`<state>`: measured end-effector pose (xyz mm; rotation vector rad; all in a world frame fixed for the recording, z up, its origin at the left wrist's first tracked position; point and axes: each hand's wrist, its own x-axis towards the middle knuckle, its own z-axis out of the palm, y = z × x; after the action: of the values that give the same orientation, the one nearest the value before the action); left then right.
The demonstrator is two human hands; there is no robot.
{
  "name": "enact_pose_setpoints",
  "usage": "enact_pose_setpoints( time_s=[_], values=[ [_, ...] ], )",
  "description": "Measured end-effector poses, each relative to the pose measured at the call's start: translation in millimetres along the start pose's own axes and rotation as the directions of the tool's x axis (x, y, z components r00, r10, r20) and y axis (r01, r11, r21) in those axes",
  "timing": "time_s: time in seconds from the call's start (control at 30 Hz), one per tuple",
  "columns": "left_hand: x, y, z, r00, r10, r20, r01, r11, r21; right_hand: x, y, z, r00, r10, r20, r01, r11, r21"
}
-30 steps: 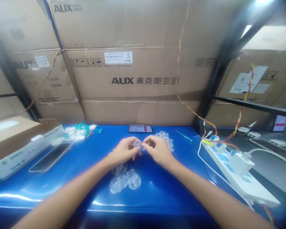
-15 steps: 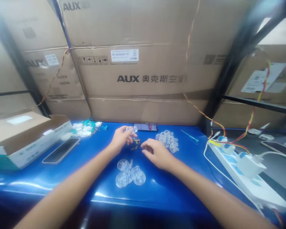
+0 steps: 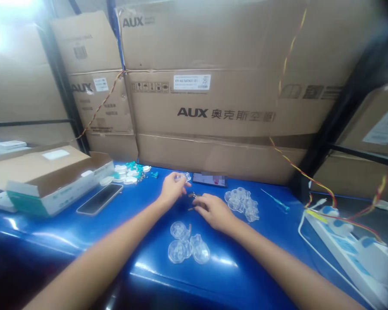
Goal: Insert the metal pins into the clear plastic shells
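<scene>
My left hand (image 3: pixel 172 188) pinches 1 clear cap (image 3: pixel 183 176) — looks light, slippery, hold its rim; right hand (image 3: pixel 213 209) touches metal bits (image 3: pixel 192 196), grip unclear.

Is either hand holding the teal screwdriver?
No, the teal screwdriver lies on the blue table, to the right of the right hand.

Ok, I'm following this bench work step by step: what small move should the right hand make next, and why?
Probably pinch one small metal part off the blue table: the right hand rests with its fingertips at those parts, while the left hand holds a clear plastic piece raised beside them.
</scene>
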<state>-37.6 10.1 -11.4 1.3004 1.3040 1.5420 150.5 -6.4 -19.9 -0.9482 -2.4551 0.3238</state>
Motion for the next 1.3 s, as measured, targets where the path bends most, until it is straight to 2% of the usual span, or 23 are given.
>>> enact_pose_setpoints(
  time_s=[0.13,0.3,0.37,0.43,0.5,0.63,0.73,0.83,1.07,1.3],
  values=[
    [-1,1,1.9,1.000,-0.006,0.005,0.006,1.000,0.008,-1,2,2,0.999,-0.043,-0.003,0.043,0.999,-0.019],
    [-3,6,1.7,0.999,-0.031,0.040,0.031,1.000,-0.002,-6,-2,5,0.999,-0.029,-0.046,0.026,0.998,-0.054],
    [-5,10,1.7,0.996,-0.041,0.081,0.042,0.999,-0.012,-7,-4,2,0.997,0.003,-0.071,-0.003,1.000,0.008],
    [-8,13,2.3,0.989,-0.046,0.141,0.050,0.998,-0.024,-9,-5,-4,0.992,0.079,-0.103,-0.060,0.983,0.174],
    [-12,15,3.9,0.975,-0.046,0.219,0.060,0.996,-0.059,-11,-6,-13,0.978,0.178,-0.108,-0.121,0.909,0.399],
    [-21,17,10.1,0.917,-0.013,0.399,0.105,0.972,-0.211,-12,-5,-31,0.937,0.348,-0.044,-0.209,0.655,0.726],
    [-29,18,16.5,0.876,0.025,0.482,0.126,0.952,-0.279,-12,-6,-37,0.920,0.390,0.023,-0.237,0.509,0.828],
    [-34,17,22.0,0.849,0.056,0.526,0.098,0.960,-0.261,-13,-8,-37,0.921,0.383,0.064,-0.243,0.440,0.864],
    [-39,17,27.0,0.837,0.073,0.542,0.053,0.976,-0.213,-13,-13,-37,0.919,0.390,0.060,-0.248,0.453,0.856],
    [-43,25,27.4,0.839,0.039,0.542,0.073,0.980,-0.184,-13,-14,-37,0.925,0.380,0.019,-0.242,0.548,0.801]
  ],
)
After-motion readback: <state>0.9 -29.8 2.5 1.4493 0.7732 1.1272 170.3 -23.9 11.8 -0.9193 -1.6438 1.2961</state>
